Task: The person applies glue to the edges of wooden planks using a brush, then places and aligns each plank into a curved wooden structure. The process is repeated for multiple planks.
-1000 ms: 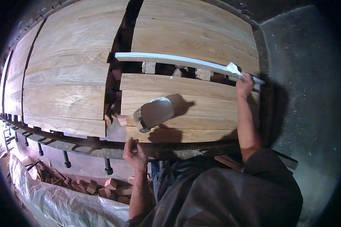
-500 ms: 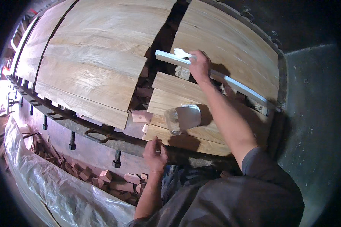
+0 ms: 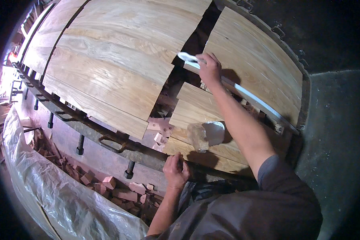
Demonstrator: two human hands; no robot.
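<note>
Here, the right hand (image 3: pixel 211 70) holds a white-bristled brush (image 3: pixel 187 57) at the left end of a white-coated wooden strip (image 3: pixel 250 95).
Its fingers are closed around the brush handle, and the bristles reach past the strip's end, over a dark gap; whether they touch the strip is unclear. The strip lies between two sets of pale planks (image 3: pixel 194 98), its coated edge facing up and partly hidden by the right forearm. A clear container (image 3: pixel 198 138) with white around its rim sits on the nearer planks, left of that forearm. The left hand (image 3: pixel 176 171) is at the metal rail (image 3: pixel 146 149), fingers curled in; I cannot tell whether it grips anything. Wood offcuts (image 3: pixel 126 194) lie below the rail.
</note>
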